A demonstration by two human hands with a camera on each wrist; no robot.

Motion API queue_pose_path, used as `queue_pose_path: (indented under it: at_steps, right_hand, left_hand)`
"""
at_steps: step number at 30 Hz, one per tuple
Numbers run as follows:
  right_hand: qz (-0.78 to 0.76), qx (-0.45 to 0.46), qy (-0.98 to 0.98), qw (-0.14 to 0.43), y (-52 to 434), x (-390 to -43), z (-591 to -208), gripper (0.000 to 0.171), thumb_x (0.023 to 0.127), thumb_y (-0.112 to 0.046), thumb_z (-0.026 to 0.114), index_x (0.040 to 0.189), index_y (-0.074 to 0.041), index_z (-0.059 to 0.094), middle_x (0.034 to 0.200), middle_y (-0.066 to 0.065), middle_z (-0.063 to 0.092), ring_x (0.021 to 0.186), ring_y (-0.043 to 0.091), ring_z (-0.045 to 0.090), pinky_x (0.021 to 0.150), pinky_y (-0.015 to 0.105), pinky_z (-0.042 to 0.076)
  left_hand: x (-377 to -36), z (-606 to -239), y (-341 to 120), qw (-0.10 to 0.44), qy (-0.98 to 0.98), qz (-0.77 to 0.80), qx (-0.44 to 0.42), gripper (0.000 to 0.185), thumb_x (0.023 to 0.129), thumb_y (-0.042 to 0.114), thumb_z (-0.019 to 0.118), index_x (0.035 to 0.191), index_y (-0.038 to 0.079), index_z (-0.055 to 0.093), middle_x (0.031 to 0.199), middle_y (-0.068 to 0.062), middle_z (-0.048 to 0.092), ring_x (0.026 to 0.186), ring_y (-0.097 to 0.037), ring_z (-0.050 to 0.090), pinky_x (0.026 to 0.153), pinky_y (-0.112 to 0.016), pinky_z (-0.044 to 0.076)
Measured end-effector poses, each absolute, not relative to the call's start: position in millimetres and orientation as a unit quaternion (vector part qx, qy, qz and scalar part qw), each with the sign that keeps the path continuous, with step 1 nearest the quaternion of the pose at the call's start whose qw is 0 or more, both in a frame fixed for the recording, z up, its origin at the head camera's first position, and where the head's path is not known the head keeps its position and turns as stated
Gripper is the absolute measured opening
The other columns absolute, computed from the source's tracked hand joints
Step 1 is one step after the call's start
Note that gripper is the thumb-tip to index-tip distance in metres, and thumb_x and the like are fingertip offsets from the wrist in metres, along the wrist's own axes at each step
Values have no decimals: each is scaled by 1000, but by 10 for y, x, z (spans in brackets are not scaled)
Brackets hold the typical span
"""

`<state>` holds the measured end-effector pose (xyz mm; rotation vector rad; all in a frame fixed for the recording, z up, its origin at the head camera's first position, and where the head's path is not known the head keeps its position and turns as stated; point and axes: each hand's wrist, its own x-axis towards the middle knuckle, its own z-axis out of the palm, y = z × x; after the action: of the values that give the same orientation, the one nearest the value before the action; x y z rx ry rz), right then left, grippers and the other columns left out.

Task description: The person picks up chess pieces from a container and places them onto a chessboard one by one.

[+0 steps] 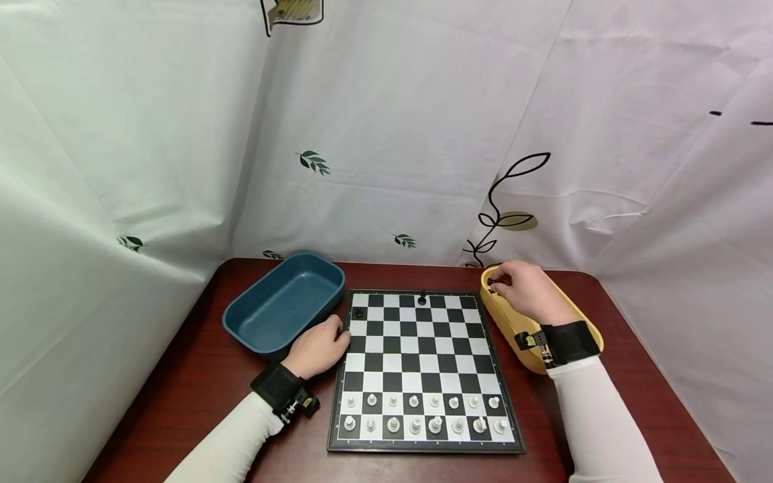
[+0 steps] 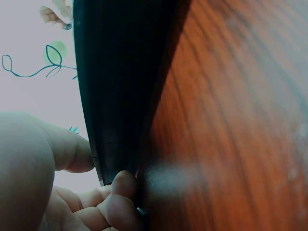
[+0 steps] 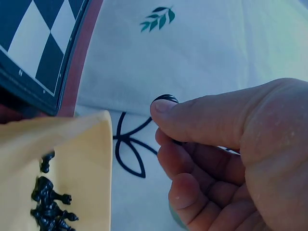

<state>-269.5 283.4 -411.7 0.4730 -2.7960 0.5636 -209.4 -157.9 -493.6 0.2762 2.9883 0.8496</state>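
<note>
My right hand [image 1: 527, 290] is over the far end of a yellow bin [image 1: 507, 327], pinching a black chess piece [image 3: 166, 98] between thumb and fingers. Most of that piece is hidden by the fingertips. Several black chess pieces [image 3: 49, 209] lie in the bin in the right wrist view. At the left edge of a chessboard [image 1: 417, 345], my left hand [image 1: 317, 347] grips the rim, thumb on the upper edge and curled fingers against the side. Two rows of white pieces [image 1: 415, 425] stand at the near end; a black pawn [image 1: 359, 312] and another black piece [image 1: 422, 299] stand near the far end.
A blue bin [image 1: 284, 302] with a bare inside stands left of the board, just beyond my left hand. All of this is on a dark red wooden table [image 1: 181, 402]. White patterned cloth [image 1: 374, 134] hangs behind the table and at its sides.
</note>
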Motion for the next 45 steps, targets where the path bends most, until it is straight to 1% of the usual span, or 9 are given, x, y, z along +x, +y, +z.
queue_pose_path:
  at_steps: [4, 10, 18, 24, 28, 30, 36, 39, 45]
  right_hand:
    - [169, 188, -958, 136, 2752, -2704, -4099, 8, 98, -5, 81, 106, -4, 80, 105, 13, 77, 91, 31, 69, 85, 52, 55]
    - [173, 207, -956, 117, 2538, -2708, -4053, 7, 101, -5, 76, 107, -4, 79, 105, 12, 74, 91, 30, 69, 84, 52, 57]
    - [159, 260, -946, 108, 2167, -2716, -3924, 11, 103, -9, 78, 113, -6, 80, 107, 9, 73, 98, 28, 70, 88, 50, 57]
    - [159, 321, -928, 100, 1862, -2762, -3884, 10, 104, -10, 77, 114, -7, 80, 106, 5, 72, 96, 24, 69, 86, 47, 57]
    - [161, 356, -916, 85, 1631, -2774, -3872, 11, 105, -9, 77, 115, -7, 80, 107, 4, 71, 94, 20, 69, 84, 42, 58]
    - [159, 369, -913, 73, 1513, -2785, -3867, 12, 105, -10, 76, 116, -7, 81, 108, 4, 71, 95, 19, 69, 85, 40, 58]
    - [153, 395, -904, 49, 1207, -2887, -3913, 12, 106, -11, 75, 116, -8, 81, 111, 3, 72, 99, 19, 70, 91, 40, 58]
    - [153, 403, -902, 40, 1089, -2952, -3975, 12, 107, -11, 74, 116, -8, 81, 111, 4, 72, 100, 19, 70, 91, 38, 58]
    - [146, 420, -895, 20, 875, -3017, -4065, 14, 107, -8, 72, 118, -5, 81, 113, 6, 71, 101, 21, 69, 93, 38, 58]
  left_hand:
    - [-2100, -4934, -1585, 9, 959, 271, 88, 19, 109, 27, 62, 94, 17, 58, 74, -1, 53, 64, -19, 53, 61, -39, 42]
    - [-2114, -4935, -1587, 8, 959, 269, 88, 18, 108, 28, 63, 94, 17, 59, 74, 0, 53, 65, -18, 54, 61, -39, 43]
    - [-2096, -4931, -1588, 11, 958, 271, 89, 18, 109, 27, 63, 94, 16, 59, 74, -1, 53, 64, -18, 53, 61, -39, 43]
    - [-2078, -4928, -1600, 8, 958, 272, 89, 17, 109, 27, 63, 95, 17, 60, 75, -1, 53, 65, -18, 53, 62, -39, 43]
    - [-2080, -4934, -1598, 8, 958, 271, 88, 17, 109, 27, 63, 95, 17, 60, 75, 0, 54, 65, -18, 53, 62, -39, 44]
    - [-2081, -4933, -1600, 7, 958, 272, 88, 18, 109, 27, 63, 95, 17, 60, 75, 0, 54, 65, -17, 53, 62, -39, 43]
    - [-2075, -4934, -1593, 10, 958, 272, 88, 17, 109, 27, 63, 96, 17, 60, 76, 0, 54, 65, -17, 54, 61, -38, 44]
    - [-2078, -4937, -1588, 12, 958, 272, 88, 17, 109, 27, 63, 96, 17, 60, 76, 0, 55, 65, -17, 54, 61, -38, 44]
    - [-2086, -4929, -1581, 8, 959, 271, 87, 18, 109, 27, 63, 94, 17, 59, 75, 0, 54, 63, -17, 53, 60, -39, 43]
